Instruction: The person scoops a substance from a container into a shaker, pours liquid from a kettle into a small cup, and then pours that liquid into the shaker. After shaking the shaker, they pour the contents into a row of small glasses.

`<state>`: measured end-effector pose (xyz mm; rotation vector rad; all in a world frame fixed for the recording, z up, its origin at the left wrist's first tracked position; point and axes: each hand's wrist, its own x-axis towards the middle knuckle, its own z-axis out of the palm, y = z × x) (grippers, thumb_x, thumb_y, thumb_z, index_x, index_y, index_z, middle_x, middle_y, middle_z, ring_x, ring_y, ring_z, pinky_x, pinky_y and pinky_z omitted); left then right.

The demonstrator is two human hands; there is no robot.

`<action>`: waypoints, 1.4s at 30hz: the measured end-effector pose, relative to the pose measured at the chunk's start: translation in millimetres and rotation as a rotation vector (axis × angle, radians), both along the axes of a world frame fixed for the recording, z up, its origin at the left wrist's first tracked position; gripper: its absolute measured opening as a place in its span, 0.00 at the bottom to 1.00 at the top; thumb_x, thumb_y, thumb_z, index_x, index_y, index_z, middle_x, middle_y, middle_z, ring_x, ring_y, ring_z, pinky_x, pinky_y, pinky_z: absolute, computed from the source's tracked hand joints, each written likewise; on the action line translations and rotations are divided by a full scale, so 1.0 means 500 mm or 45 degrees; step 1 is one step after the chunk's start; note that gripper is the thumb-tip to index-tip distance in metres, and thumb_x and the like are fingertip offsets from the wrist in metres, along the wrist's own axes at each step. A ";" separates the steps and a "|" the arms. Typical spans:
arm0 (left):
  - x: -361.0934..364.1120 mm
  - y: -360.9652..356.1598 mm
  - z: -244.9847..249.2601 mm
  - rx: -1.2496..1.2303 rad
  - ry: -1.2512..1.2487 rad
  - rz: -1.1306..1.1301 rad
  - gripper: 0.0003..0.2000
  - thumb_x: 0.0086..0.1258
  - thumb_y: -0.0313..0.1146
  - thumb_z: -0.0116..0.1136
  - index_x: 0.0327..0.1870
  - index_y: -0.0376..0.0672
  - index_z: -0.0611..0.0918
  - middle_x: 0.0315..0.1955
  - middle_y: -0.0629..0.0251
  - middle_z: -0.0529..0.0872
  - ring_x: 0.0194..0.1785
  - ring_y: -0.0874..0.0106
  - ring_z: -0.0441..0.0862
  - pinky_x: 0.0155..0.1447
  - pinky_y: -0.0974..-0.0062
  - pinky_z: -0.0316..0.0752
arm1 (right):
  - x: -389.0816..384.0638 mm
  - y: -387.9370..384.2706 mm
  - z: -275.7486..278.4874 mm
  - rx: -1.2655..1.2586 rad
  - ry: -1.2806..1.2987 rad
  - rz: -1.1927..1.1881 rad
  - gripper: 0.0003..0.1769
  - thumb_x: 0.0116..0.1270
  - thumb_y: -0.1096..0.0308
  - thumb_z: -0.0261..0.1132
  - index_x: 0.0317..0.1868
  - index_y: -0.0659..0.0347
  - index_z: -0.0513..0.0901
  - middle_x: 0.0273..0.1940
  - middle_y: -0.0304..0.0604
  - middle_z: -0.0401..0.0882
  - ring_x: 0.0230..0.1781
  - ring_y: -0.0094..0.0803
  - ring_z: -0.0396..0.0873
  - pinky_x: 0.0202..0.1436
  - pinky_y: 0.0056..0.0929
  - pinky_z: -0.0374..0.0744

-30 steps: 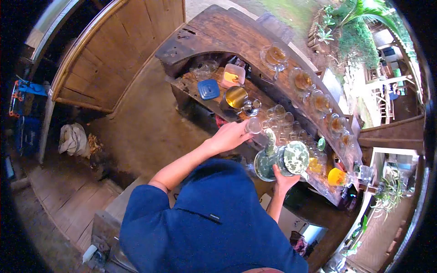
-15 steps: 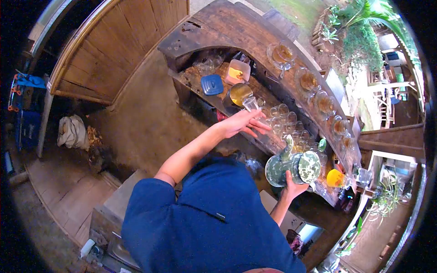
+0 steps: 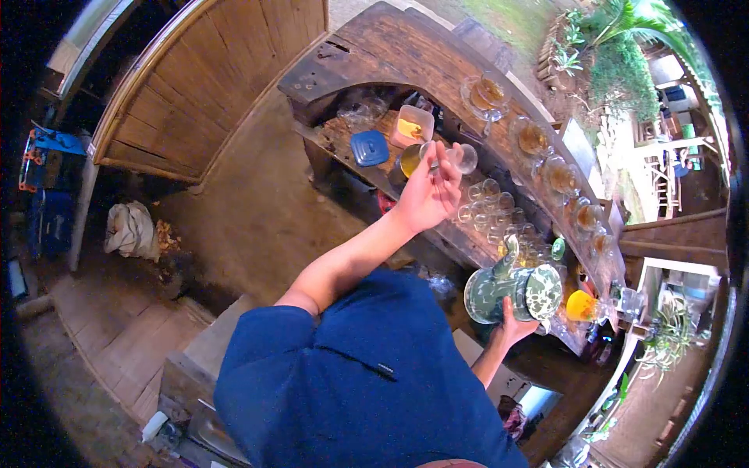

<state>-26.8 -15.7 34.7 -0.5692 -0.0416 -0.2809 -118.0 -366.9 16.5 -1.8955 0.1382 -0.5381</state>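
Two bare hands at work along a curved wooden tabletop, seen from above. The left hand is raised over the inner, lower shelf, its fingers bent around a small clear glass, which lies tipped on its side in the grip; the round end of the glass points toward the tabletop, and the fingers hide part of its wall. The right hand supports a teapot mottled in green and white, with the thumb pressed against its side; the other fingers are mostly hidden behind the vessel. The teapot is held in front of the near edge of the shelf, its spout directed toward a cluster of clear glasses standing close together.

Beyond the left hand, the shelf carries a blue lid, a translucent tub with orange contents, and a pot with a golden interior, partly covered by the hand. Five glass cups of amber liquid stand in a row along the raised tabletop. A yellow cup is situated to the right of the teapot, well apart from the left hand.
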 end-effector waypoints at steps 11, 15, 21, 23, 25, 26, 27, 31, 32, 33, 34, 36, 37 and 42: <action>-0.118 0.152 0.055 3.102 0.248 0.355 0.18 0.74 0.45 0.66 0.48 0.37 0.89 0.29 0.62 0.92 0.28 0.77 0.87 0.34 0.77 0.79 | -0.015 -0.025 -0.058 0.009 0.078 -0.064 0.54 0.44 0.82 0.84 0.72 0.70 0.66 0.65 0.51 0.74 0.61 0.39 0.76 0.69 0.39 0.75; -0.081 0.285 -0.123 3.447 1.040 0.747 0.26 0.68 0.58 0.68 0.40 0.37 0.90 0.25 0.54 0.90 0.27 0.63 0.88 0.36 0.63 0.79 | -0.018 0.018 -0.028 0.173 0.034 0.017 0.54 0.43 0.79 0.85 0.72 0.70 0.66 0.65 0.51 0.74 0.61 0.39 0.76 0.71 0.40 0.72; 0.018 0.388 -0.261 3.654 1.161 0.838 0.27 0.71 0.60 0.64 0.41 0.38 0.89 0.36 0.50 0.91 0.44 0.50 0.89 0.46 0.56 0.80 | -0.034 0.058 0.042 0.288 0.205 0.050 0.50 0.43 0.69 0.86 0.67 0.71 0.71 0.59 0.53 0.82 0.59 0.40 0.81 0.70 0.39 0.76; 0.038 0.394 -0.267 3.741 1.183 0.820 0.24 0.71 0.55 0.67 0.43 0.38 0.89 0.36 0.51 0.91 0.43 0.53 0.90 0.46 0.59 0.81 | -0.046 0.030 0.012 0.162 0.246 0.044 0.50 0.43 0.67 0.87 0.67 0.71 0.71 0.57 0.52 0.82 0.59 0.39 0.81 0.69 0.40 0.77; 0.052 0.423 -0.318 3.711 1.157 0.942 0.22 0.67 0.51 0.72 0.45 0.38 0.88 0.27 0.57 0.87 0.33 0.60 0.84 0.41 0.62 0.79 | -0.051 0.059 -0.006 0.352 0.109 -0.040 0.52 0.40 0.68 0.87 0.67 0.69 0.71 0.59 0.50 0.81 0.59 0.40 0.81 0.68 0.41 0.79; 0.066 0.429 -0.360 3.633 1.123 1.036 0.24 0.64 0.50 0.76 0.48 0.38 0.87 0.19 0.63 0.82 0.25 0.66 0.78 0.36 0.62 0.76 | -0.054 0.066 -0.024 0.459 0.026 -0.118 0.54 0.39 0.68 0.88 0.68 0.68 0.70 0.59 0.49 0.80 0.59 0.40 0.81 0.68 0.42 0.79; 0.065 0.425 -0.379 3.536 1.102 1.163 0.26 0.64 0.49 0.77 0.52 0.36 0.84 0.18 0.66 0.79 0.24 0.68 0.75 0.35 0.63 0.75 | -0.060 0.060 -0.039 0.517 0.058 -0.175 0.56 0.36 0.69 0.88 0.68 0.67 0.69 0.60 0.48 0.79 0.59 0.39 0.81 0.68 0.42 0.79; 0.025 0.386 -0.477 3.257 1.370 1.334 0.26 0.72 0.42 0.71 0.60 0.32 0.73 0.29 0.59 0.82 0.32 0.65 0.78 0.41 0.63 0.77 | -0.080 0.073 -0.077 0.368 0.016 -0.356 0.52 0.38 0.63 0.90 0.65 0.64 0.73 0.55 0.41 0.81 0.53 0.34 0.81 0.61 0.37 0.80; 0.015 0.387 -0.584 3.099 1.401 1.508 0.23 0.76 0.41 0.67 0.59 0.34 0.71 0.33 0.55 0.83 0.35 0.62 0.79 0.41 0.62 0.77 | -0.083 0.067 -0.108 0.414 -0.023 -0.386 0.53 0.38 0.59 0.90 0.65 0.64 0.73 0.55 0.40 0.81 0.52 0.33 0.81 0.61 0.37 0.80; -0.008 0.381 -0.671 3.117 1.394 1.620 0.18 0.81 0.37 0.59 0.58 0.32 0.71 0.40 0.48 0.83 0.40 0.59 0.79 0.44 0.60 0.77 | -0.082 0.053 -0.132 0.471 -0.060 -0.408 0.53 0.38 0.56 0.89 0.65 0.64 0.73 0.55 0.39 0.81 0.52 0.33 0.81 0.60 0.36 0.79; -0.032 0.370 -0.745 3.079 1.686 1.393 0.15 0.83 0.37 0.54 0.53 0.32 0.74 0.42 0.45 0.83 0.44 0.59 0.81 0.49 0.60 0.78 | -0.085 0.042 -0.162 0.464 -0.095 -0.453 0.53 0.38 0.56 0.89 0.65 0.64 0.73 0.55 0.39 0.81 0.52 0.33 0.81 0.60 0.36 0.79; -0.082 0.337 -0.895 3.083 1.723 1.252 0.19 0.86 0.42 0.48 0.48 0.29 0.78 0.45 0.45 0.84 0.44 0.56 0.80 0.54 0.57 0.77 | -0.092 0.013 -0.209 0.492 -0.206 -0.568 0.42 0.40 0.67 0.88 0.59 0.66 0.79 0.51 0.40 0.85 0.50 0.31 0.83 0.59 0.34 0.80; -0.103 0.306 -0.945 2.947 1.708 1.117 0.21 0.86 0.44 0.46 0.47 0.29 0.78 0.45 0.44 0.84 0.44 0.56 0.80 0.52 0.56 0.77 | -0.096 0.000 -0.218 0.469 -0.160 -0.597 0.37 0.43 0.66 0.87 0.55 0.66 0.82 0.48 0.39 0.86 0.47 0.30 0.83 0.59 0.33 0.80; -0.139 0.059 -0.983 3.281 1.260 0.701 0.31 0.86 0.53 0.42 0.28 0.31 0.78 0.18 0.55 0.78 0.23 0.65 0.72 0.32 0.62 0.72 | -0.082 -0.177 -0.374 -0.023 -0.277 -0.835 0.36 0.47 0.67 0.86 0.57 0.68 0.82 0.52 0.42 0.87 0.50 0.31 0.84 0.60 0.34 0.80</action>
